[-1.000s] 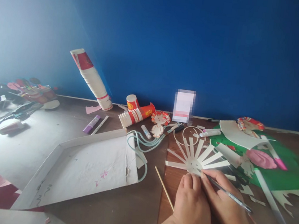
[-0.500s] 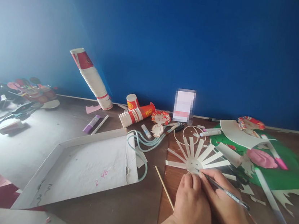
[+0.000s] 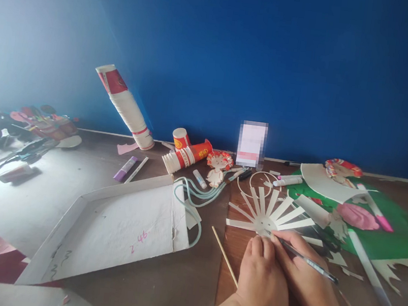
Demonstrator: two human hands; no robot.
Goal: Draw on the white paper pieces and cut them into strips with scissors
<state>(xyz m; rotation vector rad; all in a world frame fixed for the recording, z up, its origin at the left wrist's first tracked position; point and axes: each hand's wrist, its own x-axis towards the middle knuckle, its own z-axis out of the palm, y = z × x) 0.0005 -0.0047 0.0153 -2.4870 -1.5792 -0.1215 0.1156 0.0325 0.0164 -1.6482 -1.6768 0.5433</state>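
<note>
A white paper cutout (image 3: 264, 222) lies on the brown tabletop, its long strips fanned out like rays around a small round face with two dots for eyes. My right hand (image 3: 303, 267) is closed around a pen (image 3: 306, 261), whose tip touches the face near its lower part. Beside it, my left hand (image 3: 264, 284) has its fingers pressed together at the cutout's bottom edge, holding it down; the fingertips are partly hidden. Behind the cutout stands a small paper doll (image 3: 217, 169) with red and white curled hair.
A shallow white box (image 3: 124, 227) lies to the left. Paper cups (image 3: 188, 157) and a leaning cup stack (image 3: 129, 111) are at the wall. Pale cables (image 3: 198, 199), a thin stick (image 3: 224, 256), a green sheet (image 3: 400, 222), a pink marker (image 3: 378, 214) and paper scraps surround my hands.
The pen has shifted slightly left and down, with its tip still at the face. My left hand stays in place.
</note>
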